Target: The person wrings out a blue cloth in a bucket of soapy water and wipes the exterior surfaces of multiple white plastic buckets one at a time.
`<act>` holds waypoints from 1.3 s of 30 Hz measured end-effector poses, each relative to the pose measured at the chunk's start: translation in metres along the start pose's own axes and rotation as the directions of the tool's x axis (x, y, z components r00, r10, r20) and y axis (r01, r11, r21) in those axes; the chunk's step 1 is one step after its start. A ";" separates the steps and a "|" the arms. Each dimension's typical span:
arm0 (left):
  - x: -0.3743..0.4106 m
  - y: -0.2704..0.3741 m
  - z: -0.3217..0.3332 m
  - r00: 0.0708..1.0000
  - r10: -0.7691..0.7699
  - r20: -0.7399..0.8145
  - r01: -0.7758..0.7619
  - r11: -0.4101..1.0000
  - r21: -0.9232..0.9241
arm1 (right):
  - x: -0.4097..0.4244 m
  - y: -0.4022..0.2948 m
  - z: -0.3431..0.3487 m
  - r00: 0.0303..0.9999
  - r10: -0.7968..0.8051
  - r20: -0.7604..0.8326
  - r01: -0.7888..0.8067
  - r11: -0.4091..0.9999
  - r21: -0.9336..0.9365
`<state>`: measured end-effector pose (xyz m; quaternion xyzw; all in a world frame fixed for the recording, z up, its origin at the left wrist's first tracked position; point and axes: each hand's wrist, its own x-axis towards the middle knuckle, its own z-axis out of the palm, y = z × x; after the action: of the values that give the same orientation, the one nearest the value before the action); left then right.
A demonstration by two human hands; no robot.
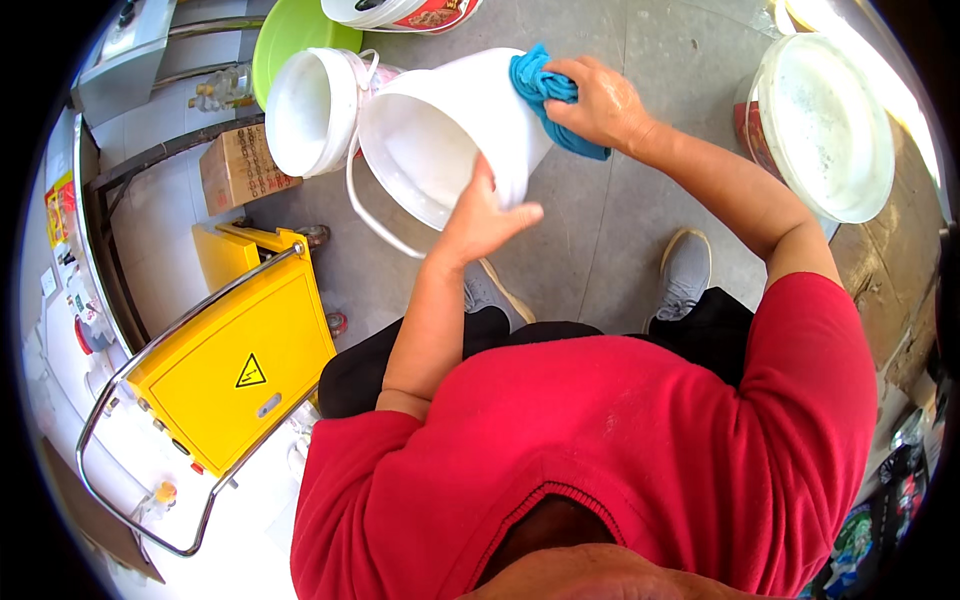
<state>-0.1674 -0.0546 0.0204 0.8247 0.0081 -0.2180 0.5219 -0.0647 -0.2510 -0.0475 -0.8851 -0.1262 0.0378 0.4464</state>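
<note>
A white plastic bucket lies tilted in front of me, its mouth turned towards me and to the left. My left hand grips its near rim, fingers inside the mouth and thumb outside. Bunched in my right hand is a wet-looking blue cloth, pressed against the outer wall near the bucket's base. The white bucket handle hangs down below the mouth on the left. Whatever lies at the bottom inside the bucket is hidden.
Left of the bucket stand another white bucket and a green basin. A bucket with cloudy, sudsy water is at the right. Near my left side are a yellow wheeled cabinet with a metal rail and a cardboard box.
</note>
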 end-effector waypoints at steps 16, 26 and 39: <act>-0.002 0.033 0.003 0.970 0.027 -0.241 -0.170 0.785 -0.595 | -0.021 -0.084 -0.008 0.887 -0.356 -0.293 0.451 0.804 0.388; -0.011 0.035 -0.002 0.949 0.050 -0.310 -0.224 0.802 -0.554 | 0.045 -0.017 -0.026 0.961 -0.024 -0.277 0.031 0.999 0.023; -0.013 0.029 0.006 0.949 0.006 -0.315 -0.211 0.754 -0.622 | 0.029 -0.031 -0.006 0.867 -0.367 -0.336 0.424 0.899 0.112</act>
<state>-0.1740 -0.0702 0.0475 0.6150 0.1117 -0.0458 0.7792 -0.0415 -0.2305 -0.0173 -0.7906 -0.2307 -0.1812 0.5374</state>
